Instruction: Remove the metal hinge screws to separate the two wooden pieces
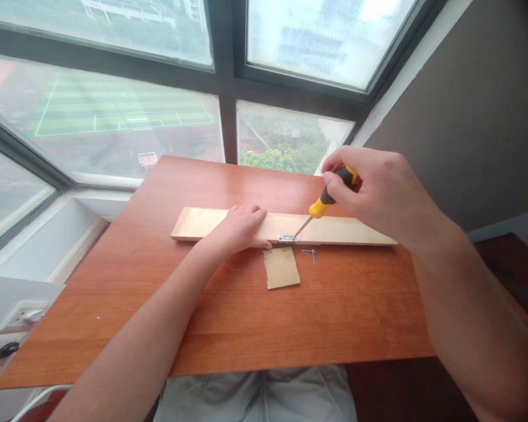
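A long pale wooden board (pixel 211 221) lies across the desk. My left hand (pixel 243 228) grips it left of its middle, fingers over the top and thumb at the near edge. In my right hand (pixel 369 181) is a screwdriver (pixel 320 208) with a yellow and black handle, held tilted. Its tip meets the right end of a small silver metal plate (pixel 286 238) at the board's near edge. Just in front of the board are a small thin wooden piece (pixel 282 269) with two holes and a couple of screws (pixel 310 253).
The reddish-brown desk (pixel 229 328) stands against large windows with a dark frame (pixel 227 88). At the lower left a wall panel carries power sockets (pixel 20 319) with a black plug (pixel 7 350). My lap (pixel 255 398) is at the desk's near edge.
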`<state>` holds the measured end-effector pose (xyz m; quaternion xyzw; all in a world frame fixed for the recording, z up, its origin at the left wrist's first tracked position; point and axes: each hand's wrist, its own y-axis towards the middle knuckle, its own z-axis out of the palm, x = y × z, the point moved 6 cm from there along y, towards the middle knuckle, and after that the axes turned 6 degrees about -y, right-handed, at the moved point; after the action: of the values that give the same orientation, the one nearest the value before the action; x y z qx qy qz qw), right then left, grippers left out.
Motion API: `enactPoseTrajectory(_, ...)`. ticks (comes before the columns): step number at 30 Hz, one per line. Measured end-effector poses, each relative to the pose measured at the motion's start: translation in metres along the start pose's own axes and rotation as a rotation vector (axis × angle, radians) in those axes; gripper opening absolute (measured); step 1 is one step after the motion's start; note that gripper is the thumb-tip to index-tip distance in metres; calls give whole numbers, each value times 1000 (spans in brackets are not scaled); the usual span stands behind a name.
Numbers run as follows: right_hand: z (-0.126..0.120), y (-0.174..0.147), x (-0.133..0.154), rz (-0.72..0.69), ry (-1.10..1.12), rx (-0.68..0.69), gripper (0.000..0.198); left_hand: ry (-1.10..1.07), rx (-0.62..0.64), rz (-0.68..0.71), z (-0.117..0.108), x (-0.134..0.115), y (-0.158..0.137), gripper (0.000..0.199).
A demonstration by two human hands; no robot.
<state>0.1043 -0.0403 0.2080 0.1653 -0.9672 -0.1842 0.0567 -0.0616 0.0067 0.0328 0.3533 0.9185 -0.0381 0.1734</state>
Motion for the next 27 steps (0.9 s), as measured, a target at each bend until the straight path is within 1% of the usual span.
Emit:
enactPoseTrajectory(3, 1, -1, 1, -47, 52, 42, 21, -13, 4, 15, -2, 0, -1, 61)
enactPoseTrajectory(6, 1, -2, -1, -43, 77, 75, 22, -64, 13, 39, -4, 1, -3, 63)
enactPoseTrajectory(8, 1, -2, -4, -11, 69, 68, 17, -96, 25, 37, -6, 3, -3, 61)
enactPoseTrajectory(11, 2, -1, -7, 27, 46, 61, 22, -112, 27, 28, -6, 5, -3, 59)
enactPoseTrajectory(15, 3, 0, -5, -3, 53, 28, 20, -109, 25, 29, -5, 6, -2, 58)
enactPoseTrajectory(19, 2, -1, -1, -61, 121, 55, 34, -110, 30, 24, -4, 6, -2, 61)
enactPoseTrajectory(21, 3, -1, 1, -59, 126, 79, 31, -111, 29, 11, -4, 7, -2, 62)
enactPoseTrajectory(24, 2, 0, -2, 5, 58, 69, 15, -106, 31, -2, -4, 7, -2, 61)
enactPoseTrajectory(27, 2, 1, -3, 11, 21, 33, 18, -96, 30, 2, -5, 6, -1, 58)
